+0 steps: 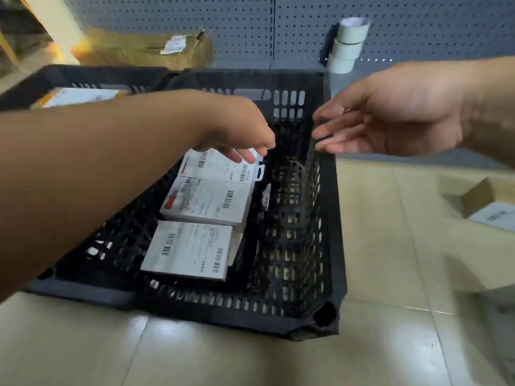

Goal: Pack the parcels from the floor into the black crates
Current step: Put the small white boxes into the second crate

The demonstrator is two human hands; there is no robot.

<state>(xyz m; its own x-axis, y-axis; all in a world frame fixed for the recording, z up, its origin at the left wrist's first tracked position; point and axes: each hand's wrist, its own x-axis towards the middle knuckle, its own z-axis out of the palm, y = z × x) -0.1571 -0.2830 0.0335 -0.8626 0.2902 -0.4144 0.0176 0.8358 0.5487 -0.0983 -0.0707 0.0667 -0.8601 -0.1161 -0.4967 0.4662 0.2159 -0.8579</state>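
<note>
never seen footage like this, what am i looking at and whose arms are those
There is one picture, from a camera worn on a person's head, looking down at their own bare arms. No machine is involved. On the tiled floor stands a black crate with three white labelled parcels in a row inside. The left hand reaches in and touches the far parcel; whether it grips it is unclear. The right hand hovers open over the crate's right rim, holding nothing. A second crate sits behind, and more parcels lie at the right.
</note>
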